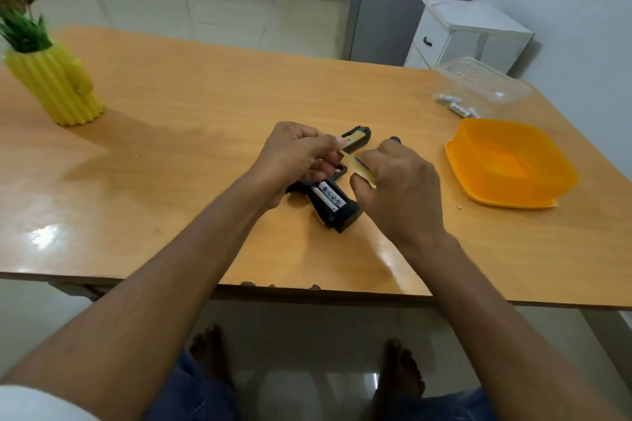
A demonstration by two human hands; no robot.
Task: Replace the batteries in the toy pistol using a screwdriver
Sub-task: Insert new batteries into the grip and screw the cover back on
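Both hands' fingers [328,140] pinch a yellow cover [359,169] above the toy pistol [333,203], mid-table [205,133].

A home: tiled floor [143,7], wooden table [205,106], white bedside cabinet [441,41].

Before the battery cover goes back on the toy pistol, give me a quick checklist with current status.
1. Batteries seated in the toy pistol grip: ok, two visible.
2. Polarity: cannot tell.
3. Cover in hand: ok, yellow piece held between left hand and right hand.
4. Screwdriver in reach: ok, dark tip shows past the right hand.
5. Screw located: cannot tell.
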